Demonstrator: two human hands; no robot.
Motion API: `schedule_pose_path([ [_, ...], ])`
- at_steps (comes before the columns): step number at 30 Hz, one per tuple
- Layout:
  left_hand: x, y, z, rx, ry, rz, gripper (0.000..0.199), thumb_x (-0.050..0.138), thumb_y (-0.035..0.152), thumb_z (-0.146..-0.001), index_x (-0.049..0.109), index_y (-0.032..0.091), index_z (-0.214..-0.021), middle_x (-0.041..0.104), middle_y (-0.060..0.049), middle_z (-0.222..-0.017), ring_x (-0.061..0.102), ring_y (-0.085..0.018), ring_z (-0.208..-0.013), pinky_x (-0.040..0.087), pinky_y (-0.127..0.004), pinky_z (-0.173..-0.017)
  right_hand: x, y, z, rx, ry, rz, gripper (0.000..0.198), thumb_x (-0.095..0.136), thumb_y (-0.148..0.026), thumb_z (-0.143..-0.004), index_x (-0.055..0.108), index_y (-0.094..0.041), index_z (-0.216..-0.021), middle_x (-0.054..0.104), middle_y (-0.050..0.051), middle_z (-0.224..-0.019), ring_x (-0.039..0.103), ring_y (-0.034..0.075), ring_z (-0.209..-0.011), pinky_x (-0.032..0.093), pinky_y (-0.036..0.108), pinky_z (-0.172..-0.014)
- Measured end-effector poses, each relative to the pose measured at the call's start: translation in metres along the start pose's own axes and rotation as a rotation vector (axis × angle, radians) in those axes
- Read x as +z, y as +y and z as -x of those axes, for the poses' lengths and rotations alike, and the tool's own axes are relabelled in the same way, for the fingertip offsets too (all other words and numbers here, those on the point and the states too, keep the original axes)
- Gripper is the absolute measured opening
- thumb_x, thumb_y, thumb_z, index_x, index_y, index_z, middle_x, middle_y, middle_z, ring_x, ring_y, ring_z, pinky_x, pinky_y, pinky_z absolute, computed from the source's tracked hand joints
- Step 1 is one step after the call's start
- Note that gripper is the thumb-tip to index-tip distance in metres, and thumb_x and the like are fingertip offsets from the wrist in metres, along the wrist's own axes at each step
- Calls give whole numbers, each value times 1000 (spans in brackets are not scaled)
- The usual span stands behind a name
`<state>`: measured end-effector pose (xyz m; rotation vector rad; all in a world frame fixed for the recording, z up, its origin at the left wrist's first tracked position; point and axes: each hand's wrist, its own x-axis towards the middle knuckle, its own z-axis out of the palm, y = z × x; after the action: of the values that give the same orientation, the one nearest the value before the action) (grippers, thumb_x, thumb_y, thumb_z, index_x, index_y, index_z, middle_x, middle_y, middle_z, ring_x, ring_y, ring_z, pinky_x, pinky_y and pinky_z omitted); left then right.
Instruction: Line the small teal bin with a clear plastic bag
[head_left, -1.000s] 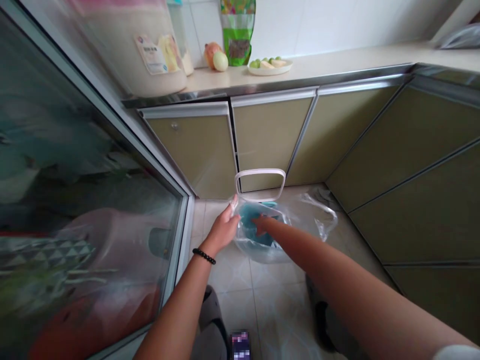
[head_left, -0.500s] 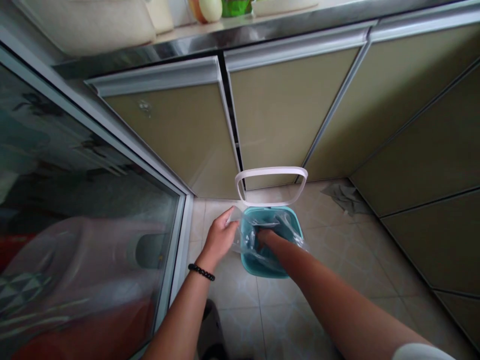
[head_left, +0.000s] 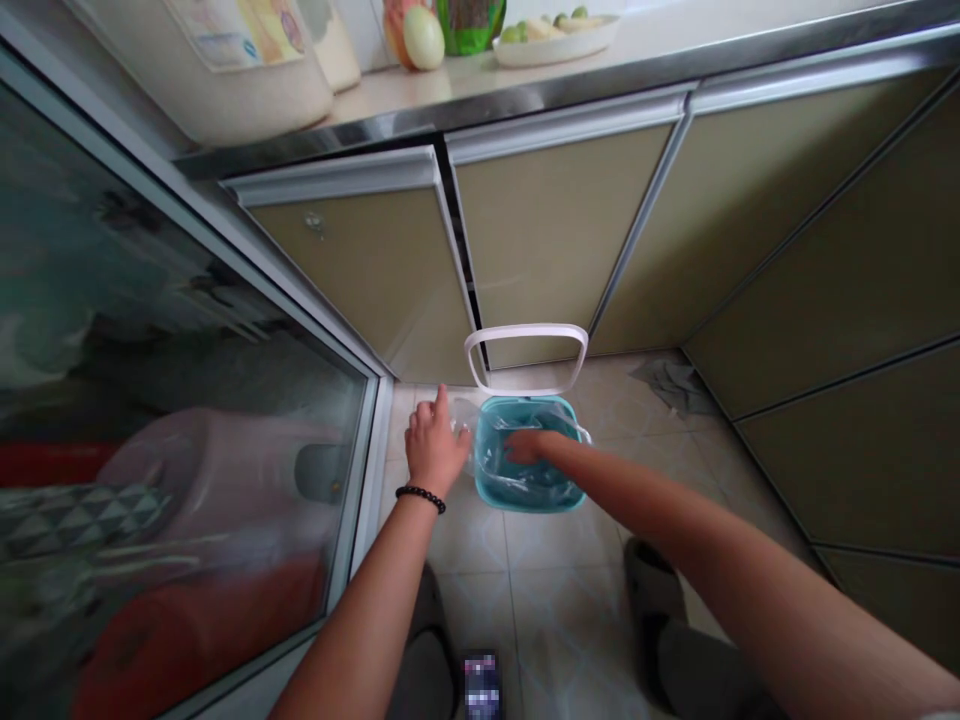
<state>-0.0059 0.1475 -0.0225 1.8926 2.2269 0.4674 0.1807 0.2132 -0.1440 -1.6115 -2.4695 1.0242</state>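
Note:
A small teal bin [head_left: 491, 495] stands on the tiled floor, lined with a clear plastic bag [head_left: 544, 490]. Its pale rim frame [head_left: 526, 330] is tipped up at the back. My right hand [head_left: 527, 446] reaches down inside the bin against the bag, fingers stretched out and partly blurred; no object shows in it. Just left of the bin is my left hand [head_left: 436, 440], fingers apart and holding nothing, with its thumb near the part of the bag that hangs over the left side. A black bead bracelet [head_left: 420, 493] circles my left wrist.
Cabinet doors [head_left: 555, 220] stand behind the bin, under a counter with a large container [head_left: 240, 90] and a plate of food [head_left: 555, 45]. A glass door [head_left: 225, 400] borders the left. A grey cloth [head_left: 675, 385] lies at the right; my feet are below.
My left hand has let go of the bag's edge and spread its fingers. My right hand stays in the bin, its fingers now higher and more visible. The view has shifted.

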Motion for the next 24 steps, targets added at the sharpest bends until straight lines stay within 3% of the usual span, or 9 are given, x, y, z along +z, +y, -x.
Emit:
schedule_pose_path([
  [3,-12,6,16,250,87,-154,56,61,13,-92,63,29,-145,60,-17,-141,53,-37,-130,40,-54,-107,-33,5,38,-107,-202,102,21,76,-21,-85,82,-20,-106,81,10,-105,75,25,-98,58,35,-95],
  [5,-11,5,26,426,-17,-169,45,52,7,-95,73,30,-127,65,-13,-133,55,-33,-125,37,-54,-109,-53,11,68,-115,-216,166,35,67,-24,-94,77,-23,-127,78,11,-118,73,28,-111,55,38,-101],
  [8,0,-3,40,600,-229,-159,41,49,5,-94,78,28,-112,73,-9,-114,60,-28,-115,31,-54,-114,-73,18,114,-55,-137,242,44,60,-28,-98,68,-24,-142,73,13,-132,70,30,-120,54,40,-103],
  [12,20,-18,51,612,-412,-213,27,59,17,-94,80,24,-109,76,-10,-107,64,-29,-108,31,-56,-113,-72,22,159,17,-149,339,51,61,-32,-98,62,-26,-148,63,13,-146,68,31,-123,54,39,-100],
  [16,28,-27,54,573,-458,-268,21,61,26,-97,81,22,-103,77,-11,-108,67,-30,-108,40,-49,-105,-53,29,176,35,-158,489,50,62,-30,-96,62,-25,-146,63,15,-144,68,32,-121,51,44,-102],
  [20,29,-32,52,520,-494,-262,22,59,24,-97,81,23,-99,77,-10,-108,69,-28,-106,48,-39,-93,-46,38,177,42,-132,526,32,51,-21,-100,71,-22,-125,73,15,-125,70,28,-114,46,43,-103],
  [24,34,-41,54,493,-562,-193,20,63,21,-89,82,26,-93,79,-6,-104,71,-25,-98,50,-34,-86,-48,46,180,19,-96,438,22,54,-24,-99,75,-24,-106,78,10,-112,72,26,-103,48,36,-93],
])
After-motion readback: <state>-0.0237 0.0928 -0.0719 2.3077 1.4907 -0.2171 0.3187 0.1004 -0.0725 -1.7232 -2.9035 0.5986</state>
